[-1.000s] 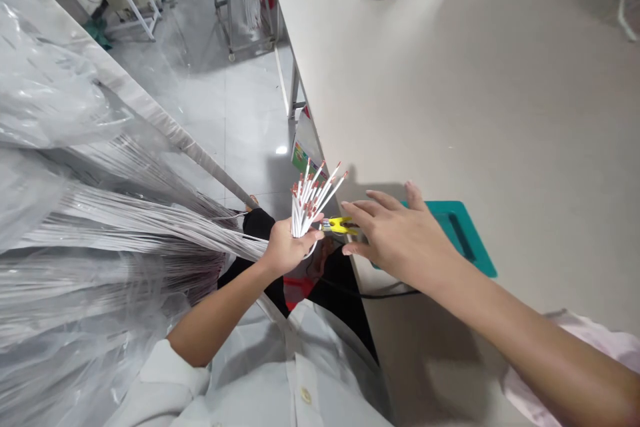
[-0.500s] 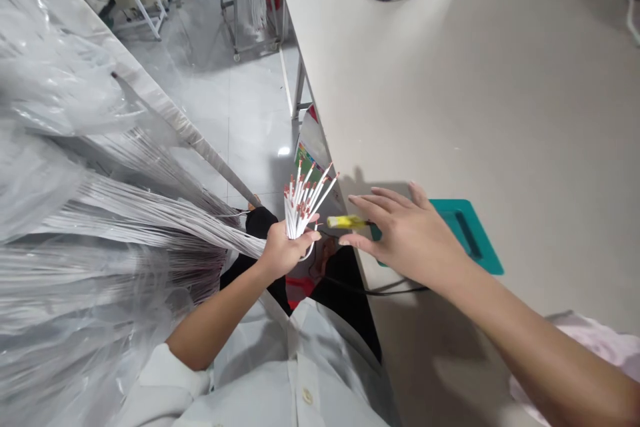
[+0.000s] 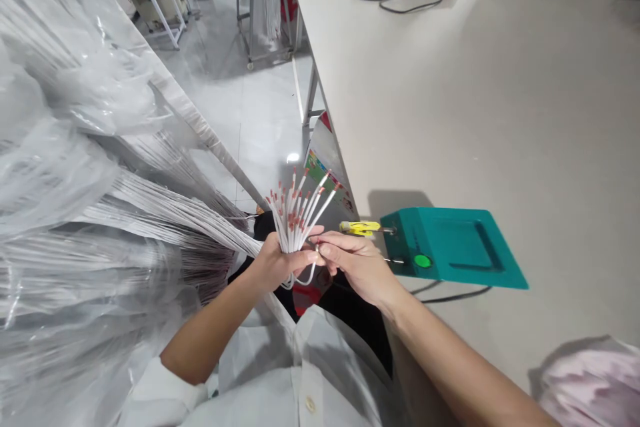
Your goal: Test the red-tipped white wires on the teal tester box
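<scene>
My left hand (image 3: pixel 280 260) is closed around a bundle of white wires (image 3: pixel 295 227) whose stripped copper ends fan out above the fist. One wire loops below the fist and curves back up toward the thumb. Against that thumb, my right hand (image 3: pixel 357 263) pinches with thumb and forefinger; what sits between the fingertips is too small to make out, though a small metallic spot shows there. Just beyond the right hand, a teal device (image 3: pixel 450 240) with a green round button lies on the table. A yellow-sleeved clip (image 3: pixel 361 227) sticks out from its left side over the table edge.
White wires in clear plastic (image 3: pixel 60 213) fill a rack along my left. The pale table (image 3: pixel 450 113) extends to the right, with a black cable (image 3: pixel 400 3) near its back. Pink cloth (image 3: pixel 595 380) lies at lower right. A wheeled rack (image 3: pixel 265 7) stands on the floor.
My right hand has moved left from above the teal device to my left thumb, and its spread fingers have closed into a pinch. The device is now uncovered. The view has shifted slightly.
</scene>
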The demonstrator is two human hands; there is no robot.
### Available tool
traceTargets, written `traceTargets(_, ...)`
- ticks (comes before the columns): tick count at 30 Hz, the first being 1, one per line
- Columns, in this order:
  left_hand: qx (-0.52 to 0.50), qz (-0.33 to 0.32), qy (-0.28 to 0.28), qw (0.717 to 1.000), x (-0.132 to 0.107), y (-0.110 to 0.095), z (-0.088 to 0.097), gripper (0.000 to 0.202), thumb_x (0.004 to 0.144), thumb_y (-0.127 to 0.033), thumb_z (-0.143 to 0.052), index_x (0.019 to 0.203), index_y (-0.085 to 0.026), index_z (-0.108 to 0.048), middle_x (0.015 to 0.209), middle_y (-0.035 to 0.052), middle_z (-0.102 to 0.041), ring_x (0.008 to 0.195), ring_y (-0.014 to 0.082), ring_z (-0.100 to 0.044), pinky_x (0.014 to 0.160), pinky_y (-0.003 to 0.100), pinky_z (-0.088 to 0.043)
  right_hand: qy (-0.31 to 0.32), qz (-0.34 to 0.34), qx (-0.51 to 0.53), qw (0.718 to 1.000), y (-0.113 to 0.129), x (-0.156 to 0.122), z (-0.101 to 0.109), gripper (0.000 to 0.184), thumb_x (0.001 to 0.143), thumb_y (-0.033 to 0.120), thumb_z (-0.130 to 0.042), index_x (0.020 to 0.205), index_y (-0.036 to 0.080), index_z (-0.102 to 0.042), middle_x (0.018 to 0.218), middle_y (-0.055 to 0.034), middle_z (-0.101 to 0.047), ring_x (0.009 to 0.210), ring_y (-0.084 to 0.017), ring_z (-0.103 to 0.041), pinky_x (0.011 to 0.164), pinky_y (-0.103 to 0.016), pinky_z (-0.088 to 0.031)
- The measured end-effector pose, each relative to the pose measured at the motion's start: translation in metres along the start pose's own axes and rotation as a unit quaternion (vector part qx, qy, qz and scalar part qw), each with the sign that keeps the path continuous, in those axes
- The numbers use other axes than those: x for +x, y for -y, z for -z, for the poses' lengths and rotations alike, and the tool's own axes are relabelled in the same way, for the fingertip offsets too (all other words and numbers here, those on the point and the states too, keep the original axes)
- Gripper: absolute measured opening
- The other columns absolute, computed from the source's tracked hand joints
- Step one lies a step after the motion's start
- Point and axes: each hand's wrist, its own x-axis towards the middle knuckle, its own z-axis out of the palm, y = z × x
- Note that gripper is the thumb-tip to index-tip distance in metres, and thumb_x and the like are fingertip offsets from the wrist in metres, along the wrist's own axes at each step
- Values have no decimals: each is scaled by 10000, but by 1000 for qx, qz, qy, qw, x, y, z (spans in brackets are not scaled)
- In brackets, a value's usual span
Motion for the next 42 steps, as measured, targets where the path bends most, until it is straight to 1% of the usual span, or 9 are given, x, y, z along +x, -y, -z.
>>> traceTargets(5,20,4,0,1000,-1,6,-2,486,666,-273,-691,1132,-146,-630,657,25,-646,471,75,-429,453,212,-307,-39,7,49,998,-6,-1,-6,212,692,392,-697,710,181,-683,523,35,-504,436,-66,-390,419,-218,-339)
traceTargets(8,34,4,-34,999,0,10,-5,461,677,-294,-683,1105,-130,-642,636,16,-629,475,83,-452,473,222,-350,-67,33,-43,996,-6,-3,-7,216,748,399,-637,735,184,-658,563,22,-528,459,-83,-416,435,-226,-362)
traceTargets(12,65,-11,-113,991,1,11,-5,428,727,-346,-641,1084,-110,-643,592,-3,-593,492,87,-486,523,230,-416,-151,205,-270,929,-1,-7,-5,167,782,311,-607,895,209,-675,841,-49,-629,746,-164,-577,676,-311,-484)
traceTargets(15,91,-18,-101,991,1,10,-5,381,747,-354,-620,1033,-106,-662,565,-2,-592,477,87,-492,506,221,-414,-169,265,-321,893,2,-8,-5,170,817,260,-565,937,211,-676,882,-62,-638,833,-178,-592,767,-341,-482)
traceTargets(22,115,-9,-2,993,-1,13,-9,284,726,-334,-640,890,-110,-701,649,44,-659,467,89,-499,467,219,-404,-147,149,-166,964,7,-2,-8,137,783,325,-612,753,202,-663,658,-9,-628,576,-139,-548,556,-289,-462)
traceTargets(26,104,-11,-53,993,-1,11,-8,316,750,-398,-613,876,-120,-697,662,54,-681,497,112,-561,510,232,-446,-168,87,-87,978,1,0,-4,201,788,370,-610,689,200,-651,463,40,-516,449,-107,-459,489,-260,-403)
traceTargets(33,-74,-14,-212,974,9,20,-8,361,687,-423,-688,865,-110,-689,719,89,-709,678,186,-671,672,293,-522,-195,191,-171,947,3,-4,-3,245,807,310,-584,588,202,-609,527,2,-577,745,-184,-626,699,-294,-474)
traceTargets(37,-90,-18,-256,962,9,19,-7,380,697,-442,-670,907,-124,-683,666,53,-683,527,122,-602,544,249,-481,-148,203,-258,933,-3,-5,-3,148,840,265,-539,760,198,-644,708,-27,-654,659,-151,-607,628,-278,-480)
traceTargets(42,55,-56,-171,982,-3,8,-12,331,778,-385,-594,957,-125,-695,508,-19,-556,456,78,-474,522,226,-422,-36,239,-357,902,-20,-3,-13,241,868,167,-455,680,196,-602,705,-30,-630,668,-136,-589,641,-257,-467)
